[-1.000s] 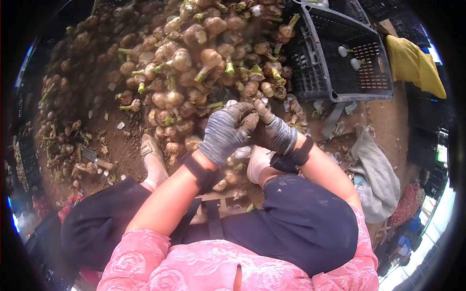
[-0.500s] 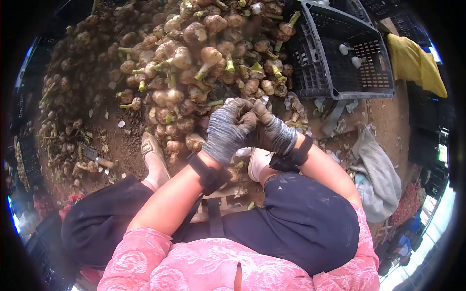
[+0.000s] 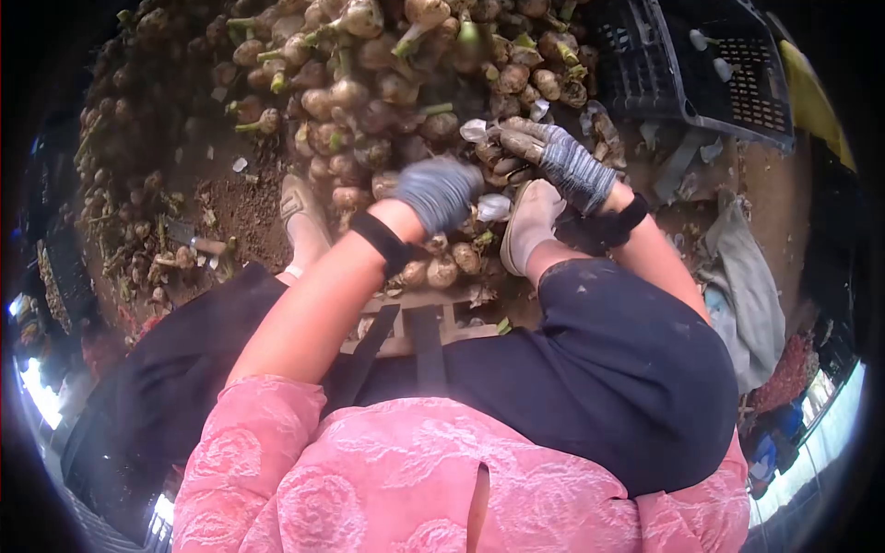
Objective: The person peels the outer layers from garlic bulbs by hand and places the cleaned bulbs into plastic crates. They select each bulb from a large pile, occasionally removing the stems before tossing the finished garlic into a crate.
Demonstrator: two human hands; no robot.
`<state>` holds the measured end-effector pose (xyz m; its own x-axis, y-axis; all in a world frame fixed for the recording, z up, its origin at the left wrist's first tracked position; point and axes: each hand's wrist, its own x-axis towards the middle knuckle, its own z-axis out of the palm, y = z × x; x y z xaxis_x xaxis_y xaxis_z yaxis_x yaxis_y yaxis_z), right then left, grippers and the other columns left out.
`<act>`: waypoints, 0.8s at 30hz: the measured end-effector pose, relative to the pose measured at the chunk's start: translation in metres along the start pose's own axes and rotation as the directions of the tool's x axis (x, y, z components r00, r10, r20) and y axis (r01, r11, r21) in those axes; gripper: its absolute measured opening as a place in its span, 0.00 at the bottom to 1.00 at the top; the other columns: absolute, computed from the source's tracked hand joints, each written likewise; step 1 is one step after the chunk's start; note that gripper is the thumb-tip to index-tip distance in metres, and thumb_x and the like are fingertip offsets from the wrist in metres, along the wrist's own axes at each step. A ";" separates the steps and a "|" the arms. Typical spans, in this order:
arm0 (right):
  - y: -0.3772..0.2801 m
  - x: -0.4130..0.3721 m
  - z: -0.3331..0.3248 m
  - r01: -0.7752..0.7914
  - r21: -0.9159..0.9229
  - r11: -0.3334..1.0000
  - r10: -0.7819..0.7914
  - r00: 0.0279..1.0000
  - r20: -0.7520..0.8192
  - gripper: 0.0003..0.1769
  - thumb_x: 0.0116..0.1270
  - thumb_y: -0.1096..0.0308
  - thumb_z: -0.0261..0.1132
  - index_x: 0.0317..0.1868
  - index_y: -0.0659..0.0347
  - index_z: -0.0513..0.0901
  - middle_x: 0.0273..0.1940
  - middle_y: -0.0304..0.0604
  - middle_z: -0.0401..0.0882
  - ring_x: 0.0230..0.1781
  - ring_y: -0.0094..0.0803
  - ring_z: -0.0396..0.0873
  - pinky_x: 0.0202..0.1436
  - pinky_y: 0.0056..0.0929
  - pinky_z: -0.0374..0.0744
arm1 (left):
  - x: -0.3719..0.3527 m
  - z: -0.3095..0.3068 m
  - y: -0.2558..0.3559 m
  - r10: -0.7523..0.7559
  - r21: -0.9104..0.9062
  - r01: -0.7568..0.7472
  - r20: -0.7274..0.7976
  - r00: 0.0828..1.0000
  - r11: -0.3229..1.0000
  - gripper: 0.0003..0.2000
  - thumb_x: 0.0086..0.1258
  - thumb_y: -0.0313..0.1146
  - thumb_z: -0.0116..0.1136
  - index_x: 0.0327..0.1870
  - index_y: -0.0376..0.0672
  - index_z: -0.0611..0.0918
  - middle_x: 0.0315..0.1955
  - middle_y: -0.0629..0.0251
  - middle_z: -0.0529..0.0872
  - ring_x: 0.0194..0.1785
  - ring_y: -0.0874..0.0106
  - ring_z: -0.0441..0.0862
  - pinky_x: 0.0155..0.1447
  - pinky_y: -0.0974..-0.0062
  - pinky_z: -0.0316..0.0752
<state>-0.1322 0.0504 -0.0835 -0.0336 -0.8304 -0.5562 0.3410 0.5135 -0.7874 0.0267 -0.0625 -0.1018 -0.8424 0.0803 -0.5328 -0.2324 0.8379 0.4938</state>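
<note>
Both hands wear grey knitted gloves with soiled fingertips. My left hand (image 3: 438,195) is smeared by motion over the near edge of the garlic pile, so its fingers and any contents cannot be made out. My right hand (image 3: 558,161) reaches left with its fingers stretched out above the garlic, and I see nothing clearly gripped in it. Close to its fingertips is a white flake of garlic skin (image 3: 475,130). Another pale piece of skin (image 3: 493,207) shows between the hands. Garlic bulbs (image 3: 442,270) with dry skins lie below my left hand.
A large heap of garlic bulbs (image 3: 355,92), some with green stem stubs, spreads ahead. At upper right stands a black plastic crate (image 3: 682,83) containing a few white bulbs. A knife (image 3: 207,245) lies on the soil at left. Grey cloth (image 3: 745,286) lies at right.
My hands were together over the pile and are now apart, the left lower and blurred, the right farther right with fingers extended. The view has shifted, so the heap and crate appear higher.
</note>
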 end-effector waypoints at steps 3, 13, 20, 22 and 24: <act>0.003 0.004 -0.003 -0.007 -0.094 0.996 0.001 0.998 -0.067 0.22 0.65 0.57 0.60 0.54 0.62 0.73 0.41 0.41 0.80 0.34 0.26 0.80 0.37 0.25 0.81 | -0.017 0.039 0.054 0.089 0.180 -0.153 0.319 0.944 0.972 0.16 0.58 0.36 0.54 0.49 0.50 0.78 0.51 0.54 0.76 0.53 0.60 0.75 0.54 0.60 0.70; 0.017 0.007 -0.006 0.112 -0.222 0.969 -0.125 0.991 -0.045 0.22 0.64 0.57 0.61 0.51 0.66 0.76 0.39 0.43 0.80 0.32 0.28 0.81 0.38 0.27 0.79 | -0.039 0.172 0.010 0.376 0.239 -0.376 0.045 0.925 0.895 0.31 0.53 0.46 0.57 0.62 0.56 0.69 0.65 0.60 0.59 0.70 0.56 0.52 0.59 0.43 0.60; 0.011 -0.007 -0.008 -0.103 0.056 0.993 0.114 0.966 -0.232 0.22 0.64 0.55 0.61 0.53 0.59 0.76 0.38 0.38 0.80 0.30 0.23 0.79 0.33 0.22 0.78 | -0.041 0.093 0.015 0.366 0.123 -0.350 -0.144 0.919 0.928 0.14 0.52 0.36 0.57 0.41 0.45 0.79 0.50 0.52 0.72 0.49 0.56 0.75 0.39 0.61 0.75; 0.010 -0.006 -0.009 -0.092 0.096 0.991 0.114 0.960 -0.255 0.22 0.64 0.55 0.61 0.54 0.59 0.75 0.37 0.37 0.80 0.30 0.22 0.78 0.32 0.21 0.77 | -0.024 0.045 0.013 0.080 0.049 -0.083 0.063 0.995 0.995 0.08 0.50 0.32 0.57 0.33 0.47 0.79 0.40 0.58 0.77 0.40 0.60 0.79 0.34 0.68 0.76; 0.008 -0.007 -0.007 -0.071 0.102 0.992 0.098 0.952 -0.290 0.22 0.64 0.55 0.61 0.53 0.59 0.76 0.36 0.37 0.80 0.30 0.22 0.78 0.33 0.22 0.78 | -0.025 0.017 -0.020 0.285 0.301 -0.199 -0.278 0.917 0.933 0.09 0.50 0.32 0.58 0.34 0.48 0.78 0.32 0.62 0.78 0.35 0.62 0.79 0.35 0.68 0.76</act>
<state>-0.1360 0.0619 -0.0876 -0.2710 -0.6775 -0.6838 0.4370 0.5463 -0.7145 0.0602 -0.0721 -0.1100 -0.9741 0.1625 -0.1572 0.0968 0.9280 0.3598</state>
